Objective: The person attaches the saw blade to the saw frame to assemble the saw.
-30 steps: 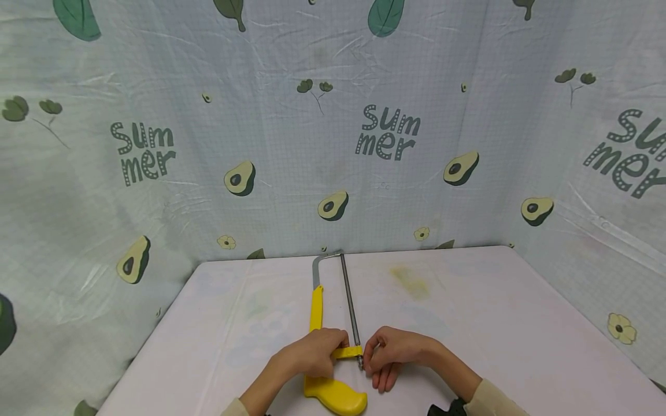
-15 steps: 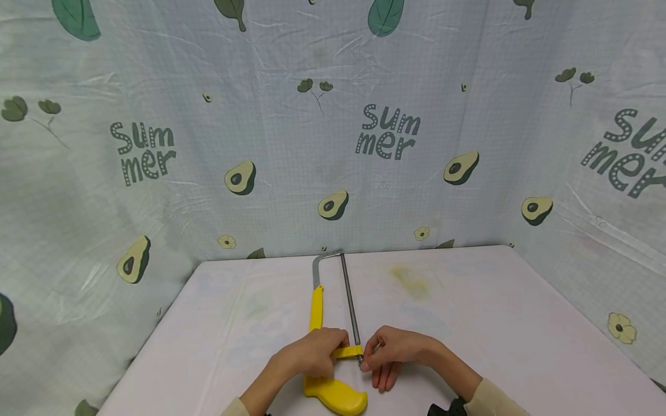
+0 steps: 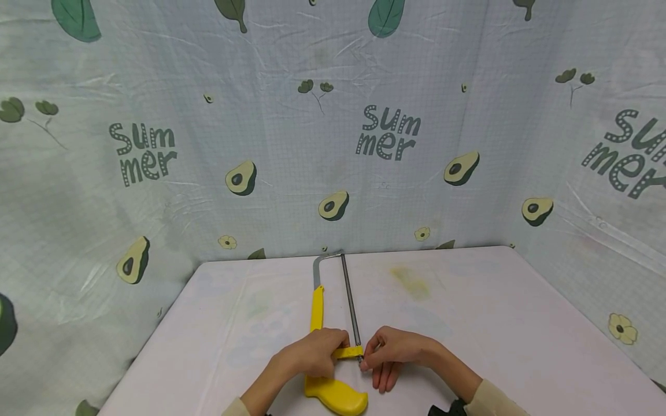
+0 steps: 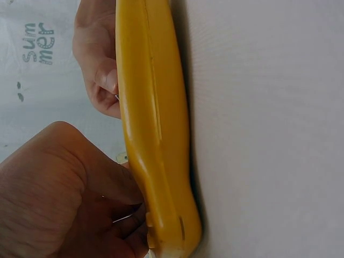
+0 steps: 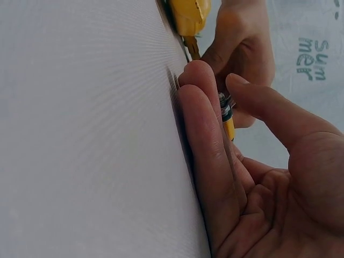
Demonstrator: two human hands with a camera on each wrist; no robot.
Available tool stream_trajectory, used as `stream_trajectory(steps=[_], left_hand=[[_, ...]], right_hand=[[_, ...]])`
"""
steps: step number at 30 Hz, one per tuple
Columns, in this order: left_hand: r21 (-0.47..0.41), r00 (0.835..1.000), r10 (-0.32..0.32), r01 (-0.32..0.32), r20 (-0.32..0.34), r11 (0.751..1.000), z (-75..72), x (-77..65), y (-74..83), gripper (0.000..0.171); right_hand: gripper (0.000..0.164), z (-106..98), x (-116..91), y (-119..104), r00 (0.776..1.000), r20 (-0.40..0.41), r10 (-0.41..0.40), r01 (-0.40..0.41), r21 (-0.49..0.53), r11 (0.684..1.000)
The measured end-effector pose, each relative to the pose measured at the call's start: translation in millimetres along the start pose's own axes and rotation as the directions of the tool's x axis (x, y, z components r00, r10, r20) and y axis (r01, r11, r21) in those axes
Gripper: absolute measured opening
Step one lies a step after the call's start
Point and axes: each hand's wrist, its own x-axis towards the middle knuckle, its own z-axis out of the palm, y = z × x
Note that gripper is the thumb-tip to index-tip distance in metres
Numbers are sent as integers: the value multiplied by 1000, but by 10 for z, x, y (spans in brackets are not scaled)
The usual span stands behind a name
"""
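One hacksaw (image 3: 338, 397) is held, left hand (image 3: 316, 352) gripping its yellow frame (image 3: 317, 309), right hand (image 3: 391, 353) pinching its end fitting (image 3: 360, 358).

Hacksaw (image 3: 317, 303) on worktop (image 3: 484, 323), handle (image 3: 340, 397) at the near end. Left hand (image 3: 317, 353) grips its yellow frame (image 3: 317, 315); right hand (image 3: 395, 353) pinches the fitting (image 3: 361, 359) below the bar (image 3: 351, 300). Printed sheet (image 3: 291, 144) behind.

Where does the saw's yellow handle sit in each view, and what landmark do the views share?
Head: yellow handle at bottom centre.
Left wrist: yellow handle runs down just left of centre.
Right wrist: yellow handle at the top edge, partly cropped.
Shared landmark: "summer" lettering, sideways in both wrist views.
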Motion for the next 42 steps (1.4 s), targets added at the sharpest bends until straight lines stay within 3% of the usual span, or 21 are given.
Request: stream_trajectory(steps=[42], left_hand=[[7,1000,6,-6,-9,1000,1,18,3,43]], right_hand=[[21,-55,16,31,998,44,-33,32,22,999]])
